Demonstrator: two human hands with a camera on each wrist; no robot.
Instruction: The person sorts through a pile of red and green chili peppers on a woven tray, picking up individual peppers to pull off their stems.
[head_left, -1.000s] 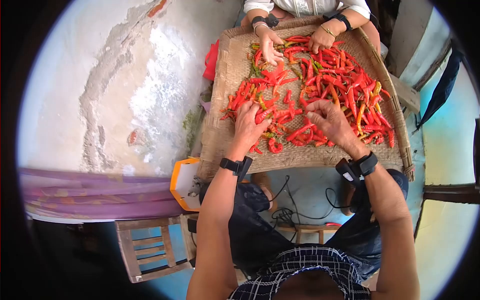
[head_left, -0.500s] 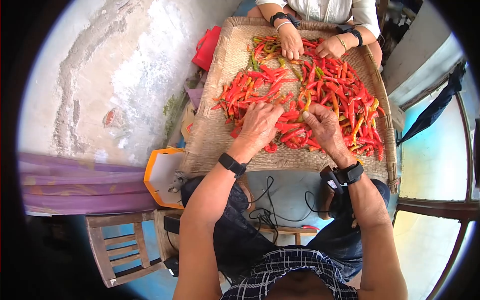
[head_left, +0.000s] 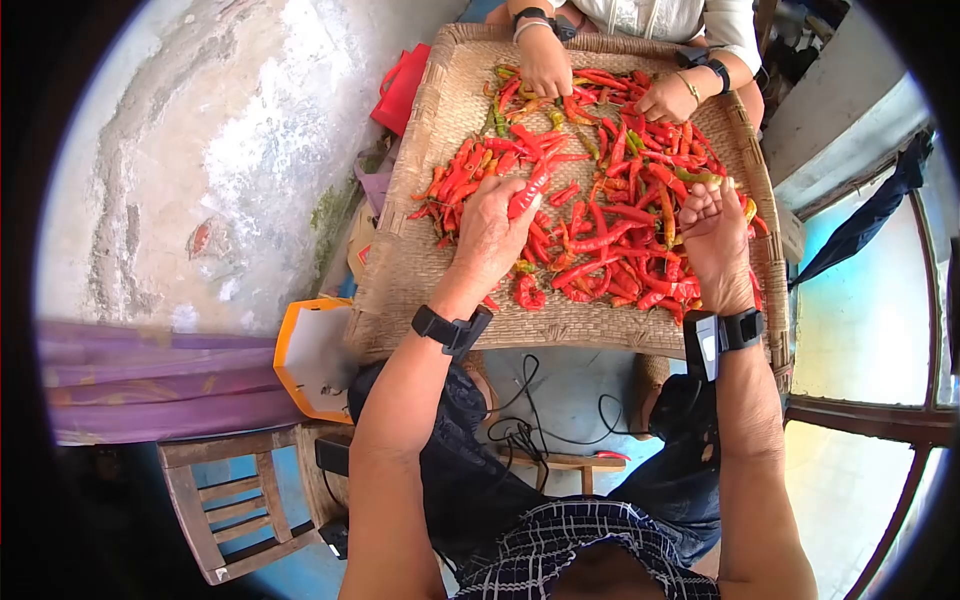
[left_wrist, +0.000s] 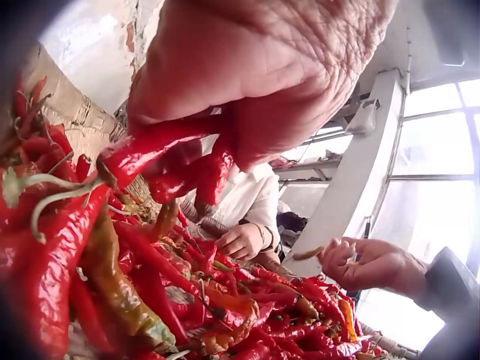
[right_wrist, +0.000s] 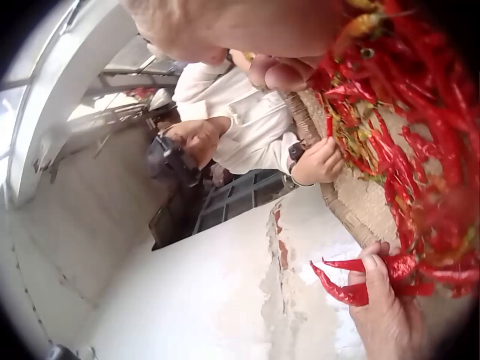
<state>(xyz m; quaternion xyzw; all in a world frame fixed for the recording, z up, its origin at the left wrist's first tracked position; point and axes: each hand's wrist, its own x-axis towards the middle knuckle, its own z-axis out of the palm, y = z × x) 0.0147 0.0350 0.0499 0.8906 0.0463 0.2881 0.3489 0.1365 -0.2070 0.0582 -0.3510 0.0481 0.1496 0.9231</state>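
Red chili peppers [head_left: 610, 240], some yellow or green, lie heaped on a woven tray [head_left: 560, 325]. My left hand [head_left: 490, 225] grips red peppers [head_left: 527, 195] above the tray's left part. Two of their pointed tips [right_wrist: 341, 289] stick out past the thumb in the right wrist view. Over the right side of the heap, my right hand [head_left: 715, 225] is turned with curled fingers and pinches a yellow-green chili pepper [head_left: 697, 177] at the fingertips. That same pepper [left_wrist: 307, 253] shows thin and yellowish in the left wrist view.
Across the tray sits another person in a white top [head_left: 640, 15], whose left hand [head_left: 668, 98] and right hand [head_left: 545, 65] reach into the peppers. A red bag [head_left: 403, 88] and an orange-edged box [head_left: 315, 355] stand left of the tray. Cables [head_left: 525, 420] trail on the floor below.
My hands have moved apart from the middle of the heap. The right hand has carried the yellow-green pepper rightward, while the left has lifted red peppers. The other person's right hand has shifted left.
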